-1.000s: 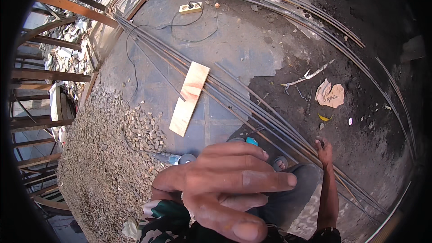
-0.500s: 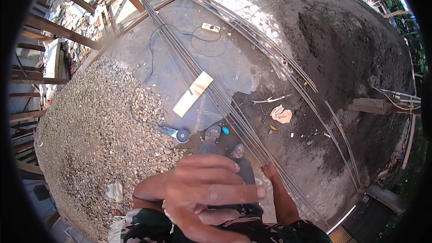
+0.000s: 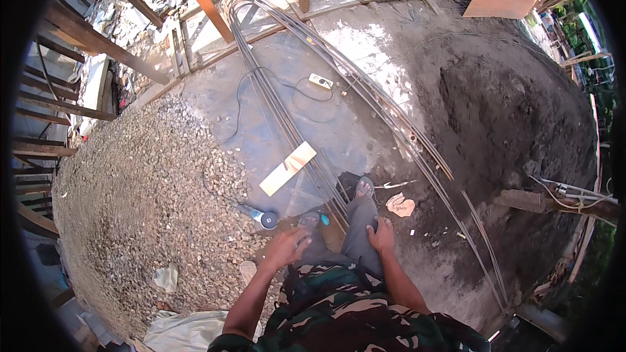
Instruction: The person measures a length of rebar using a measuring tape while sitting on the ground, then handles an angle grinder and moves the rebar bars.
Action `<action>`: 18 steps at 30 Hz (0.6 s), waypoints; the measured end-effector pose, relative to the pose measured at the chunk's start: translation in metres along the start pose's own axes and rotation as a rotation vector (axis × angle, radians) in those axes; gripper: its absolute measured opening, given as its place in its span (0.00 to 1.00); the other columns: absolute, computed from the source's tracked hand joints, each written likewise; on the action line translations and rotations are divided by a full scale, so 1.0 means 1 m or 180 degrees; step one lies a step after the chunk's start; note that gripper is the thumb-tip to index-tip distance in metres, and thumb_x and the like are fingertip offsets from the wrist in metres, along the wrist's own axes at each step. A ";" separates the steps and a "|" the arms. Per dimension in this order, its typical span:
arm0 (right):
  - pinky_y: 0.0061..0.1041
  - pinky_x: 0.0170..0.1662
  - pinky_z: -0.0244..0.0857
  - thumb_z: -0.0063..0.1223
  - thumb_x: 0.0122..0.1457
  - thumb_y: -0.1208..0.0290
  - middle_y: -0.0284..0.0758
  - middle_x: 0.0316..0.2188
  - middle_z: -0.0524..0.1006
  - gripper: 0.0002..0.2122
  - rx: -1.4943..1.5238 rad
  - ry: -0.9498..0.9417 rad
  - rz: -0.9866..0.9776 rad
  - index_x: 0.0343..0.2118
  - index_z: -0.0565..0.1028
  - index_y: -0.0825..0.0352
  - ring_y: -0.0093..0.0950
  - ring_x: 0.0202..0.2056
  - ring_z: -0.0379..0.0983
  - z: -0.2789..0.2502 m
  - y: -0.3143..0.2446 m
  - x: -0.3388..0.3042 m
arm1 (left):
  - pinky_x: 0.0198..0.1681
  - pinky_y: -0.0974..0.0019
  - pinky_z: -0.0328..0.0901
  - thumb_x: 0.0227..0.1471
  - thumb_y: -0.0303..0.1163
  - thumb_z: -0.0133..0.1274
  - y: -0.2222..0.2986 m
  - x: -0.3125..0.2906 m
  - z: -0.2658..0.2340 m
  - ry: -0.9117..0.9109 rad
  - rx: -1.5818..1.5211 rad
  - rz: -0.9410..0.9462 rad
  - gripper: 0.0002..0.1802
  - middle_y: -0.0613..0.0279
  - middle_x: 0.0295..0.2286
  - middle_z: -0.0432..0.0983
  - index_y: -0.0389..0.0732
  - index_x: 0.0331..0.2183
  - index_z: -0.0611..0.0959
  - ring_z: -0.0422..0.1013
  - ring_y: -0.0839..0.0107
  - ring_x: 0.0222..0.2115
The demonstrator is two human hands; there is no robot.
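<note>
My left hand hangs by my left thigh, its fingers loosely bent and apart, holding nothing. Against my right leg rests my right hand, fingers pointing forward and nothing in them. A bundle of long thin steel rods bends back on itself at the far end and runs toward me, passing between my feet. A pale wooden board lies at the rods, its right end against them. Left of my left foot, an angle grinder lies at the gravel's edge. Beside that foot is a small turquoise oval object.
Gravel covers the left side; a dark soil mound rises at right. A power strip with its cable lies ahead. Wooden posts stand at the back left. A torn brown paper piece lies right of my foot.
My right hand has let go of the rods and moved to my leg. The left hand has dropped from in front of the camera. My right foot has stepped forward, across the rods.
</note>
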State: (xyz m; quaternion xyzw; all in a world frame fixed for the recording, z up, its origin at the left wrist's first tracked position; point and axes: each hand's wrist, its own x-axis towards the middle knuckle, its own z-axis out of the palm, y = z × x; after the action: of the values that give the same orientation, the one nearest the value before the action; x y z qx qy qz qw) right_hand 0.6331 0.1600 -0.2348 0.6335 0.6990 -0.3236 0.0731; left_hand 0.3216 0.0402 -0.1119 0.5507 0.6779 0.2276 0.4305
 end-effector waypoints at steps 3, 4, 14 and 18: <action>0.43 0.60 0.52 0.60 0.48 0.55 0.52 0.60 0.56 0.38 -0.0366 -0.0591 0.0053 0.60 0.57 0.62 0.49 0.60 0.53 -0.007 -0.001 0.053 | 0.40 0.55 0.67 0.52 0.32 0.51 -0.030 0.069 0.037 -0.0066 -0.0163 -0.0116 0.15 0.48 0.35 0.77 0.40 0.43 0.76 0.73 0.49 0.36; 0.45 0.60 0.51 0.60 0.48 0.53 0.50 0.62 0.53 0.41 -0.0707 -0.0856 0.0106 0.62 0.53 0.61 0.49 0.61 0.50 -0.009 -0.006 0.070 | 0.40 0.55 0.67 0.52 0.32 0.51 -0.039 0.098 0.049 -0.0083 -0.0146 -0.0117 0.15 0.48 0.35 0.77 0.40 0.43 0.76 0.73 0.49 0.36; 0.54 0.58 0.51 0.58 0.49 0.48 0.48 0.64 0.48 0.43 -0.1328 -0.1909 0.0391 0.64 0.50 0.61 0.51 0.62 0.48 -0.035 0.001 0.269 | 0.39 0.60 0.68 0.50 0.30 0.51 -0.150 0.472 0.137 0.0442 -0.1126 -0.1978 0.17 0.49 0.32 0.78 0.39 0.44 0.76 0.76 0.57 0.35; 0.51 0.56 0.55 0.56 0.48 0.46 0.48 0.62 0.54 0.40 -0.1070 -0.1779 0.0315 0.61 0.57 0.62 0.50 0.60 0.52 -0.052 0.007 0.300 | 0.48 0.60 0.65 0.47 0.33 0.55 -0.227 0.608 0.132 0.0537 -0.0453 -0.1812 0.17 0.43 0.42 0.73 0.45 0.42 0.79 0.71 0.51 0.44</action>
State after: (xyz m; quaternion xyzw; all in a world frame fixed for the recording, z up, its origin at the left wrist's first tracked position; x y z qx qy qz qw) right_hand 0.5993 0.4397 -0.3508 0.5325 0.6639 -0.3610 0.3813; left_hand 0.2925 0.5252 -0.5616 0.2863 0.8207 0.1897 0.4566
